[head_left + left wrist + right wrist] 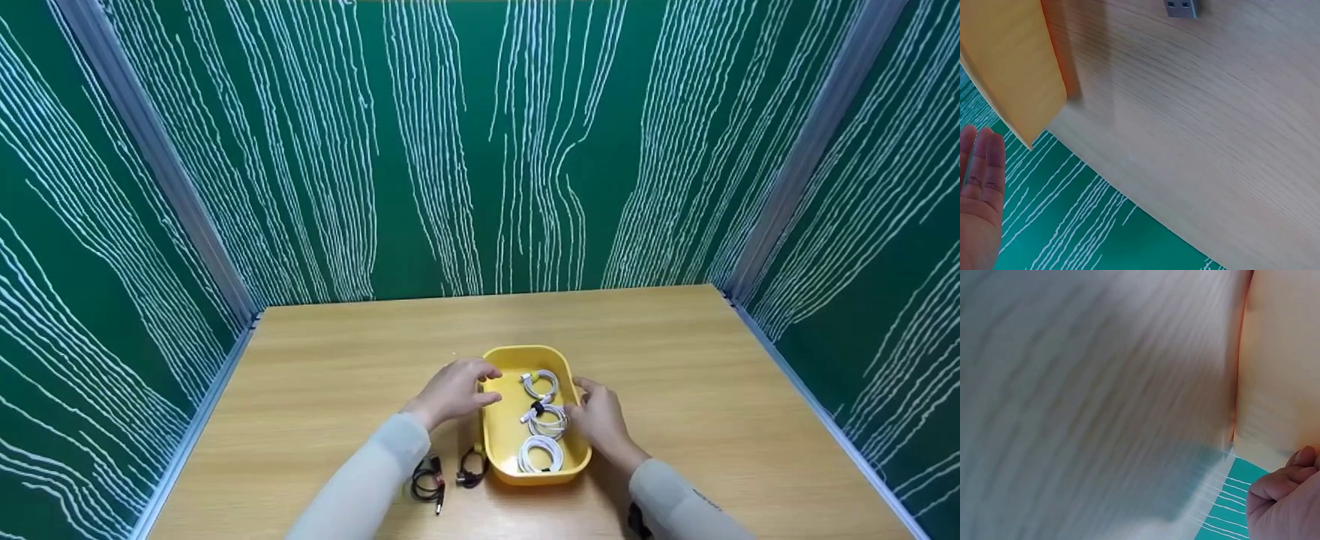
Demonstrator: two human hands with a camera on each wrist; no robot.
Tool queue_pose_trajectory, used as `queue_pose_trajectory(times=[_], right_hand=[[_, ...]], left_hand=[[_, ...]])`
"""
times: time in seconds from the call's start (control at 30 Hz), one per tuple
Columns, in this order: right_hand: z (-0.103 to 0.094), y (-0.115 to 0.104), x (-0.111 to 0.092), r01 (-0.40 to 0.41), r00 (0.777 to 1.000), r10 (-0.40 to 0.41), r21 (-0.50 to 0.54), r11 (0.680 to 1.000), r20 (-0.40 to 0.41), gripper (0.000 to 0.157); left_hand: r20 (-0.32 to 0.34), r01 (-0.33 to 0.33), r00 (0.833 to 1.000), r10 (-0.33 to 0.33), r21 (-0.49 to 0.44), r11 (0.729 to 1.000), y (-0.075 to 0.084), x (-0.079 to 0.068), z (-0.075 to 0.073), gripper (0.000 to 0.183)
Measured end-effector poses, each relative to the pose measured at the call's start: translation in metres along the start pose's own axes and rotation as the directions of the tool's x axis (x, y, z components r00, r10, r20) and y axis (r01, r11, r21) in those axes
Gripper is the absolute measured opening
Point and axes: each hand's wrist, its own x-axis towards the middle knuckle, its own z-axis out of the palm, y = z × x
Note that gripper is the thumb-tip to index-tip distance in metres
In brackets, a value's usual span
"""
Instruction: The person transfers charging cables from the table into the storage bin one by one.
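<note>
A yellow plastic bin (527, 478) stands on the table, holding a top white coiled cable (553, 384), a middle one with a black tie (551, 429) and a bottom white coil (555, 451). My right hand (602, 421) grips the bin's right rim; in the right wrist view its fingers (1275, 486) are curled at the wall. At the left rim, my left hand (455, 391) has its thumb and fingers apart, with nothing between them. In the left wrist view its fingers (995, 163) are straight, beside the bin wall (1013, 67).
Left of the bin, a black coiled cable (427, 491) with a reddish tie lies on the wooden table (337, 360). Another black cable (471, 477) lies against the bin's lower left side. A metal USB plug (1181, 8) shows in the left wrist view. Green white-streaked panels (480, 150) enclose the table.
</note>
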Motion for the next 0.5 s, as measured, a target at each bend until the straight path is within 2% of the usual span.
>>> queue_pose_trajectory(times=[0.5], right_hand=[[0.0,-0.002,-0.001,-0.007,1.0,0.007,0.01,1.0,0.008,0.054]], left_hand=[[-0.02,-0.002,1.0,0.003,0.014,1.0,-0.017,-0.02,-0.008,0.034]])
